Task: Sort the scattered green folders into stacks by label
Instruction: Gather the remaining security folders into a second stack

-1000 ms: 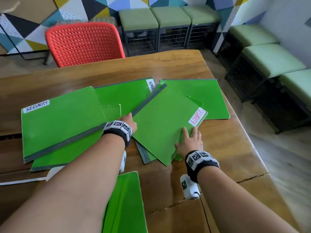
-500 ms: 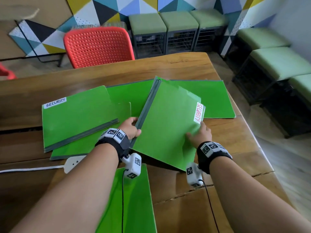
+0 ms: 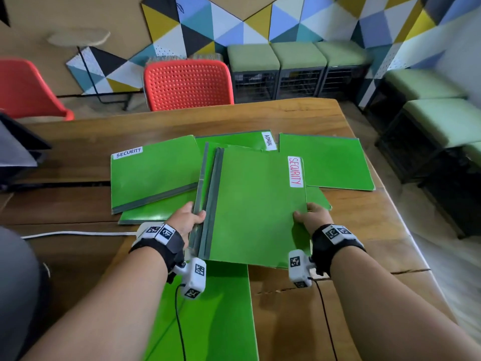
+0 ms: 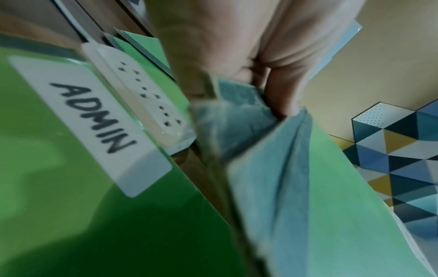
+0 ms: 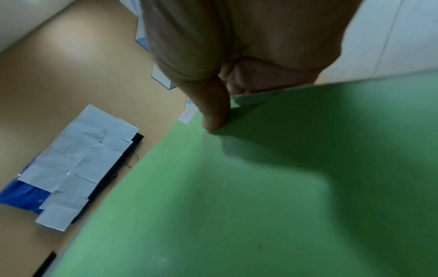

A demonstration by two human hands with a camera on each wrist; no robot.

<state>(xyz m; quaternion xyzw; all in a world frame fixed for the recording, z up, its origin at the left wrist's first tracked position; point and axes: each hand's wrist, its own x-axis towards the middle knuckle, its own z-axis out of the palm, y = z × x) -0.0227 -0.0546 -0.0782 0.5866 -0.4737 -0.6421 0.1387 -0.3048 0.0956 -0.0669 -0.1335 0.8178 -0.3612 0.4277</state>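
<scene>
I hold a green folder with a red SECURITY label [image 3: 256,204] raised over the wooden table [image 3: 364,220]. My left hand [image 3: 188,220] grips its grey spine, where a second spine shows just beside it. My right hand [image 3: 312,217] pinches its right edge, thumb on top [image 5: 213,110]. A folder with a black SECURITY label [image 3: 153,173] lies at the left on another green folder [image 3: 156,212]. An ADMIN folder [image 3: 242,142] lies at the back, an unlabelled one [image 3: 330,162] at the right. Under my left wrist lies a further ADMIN folder [image 4: 92,120].
A white power strip [image 4: 140,97] with its cable [image 3: 78,233] lies on the table left of my left wrist. A red chair [image 3: 187,84] stands behind the far edge. Green stools [image 3: 299,56] line the wall. The table's right edge drops off close by.
Both hands have lifted the red-labelled SECURITY folder, turned it square to me and drawn it nearer. The ADMIN label at the back has come into view.
</scene>
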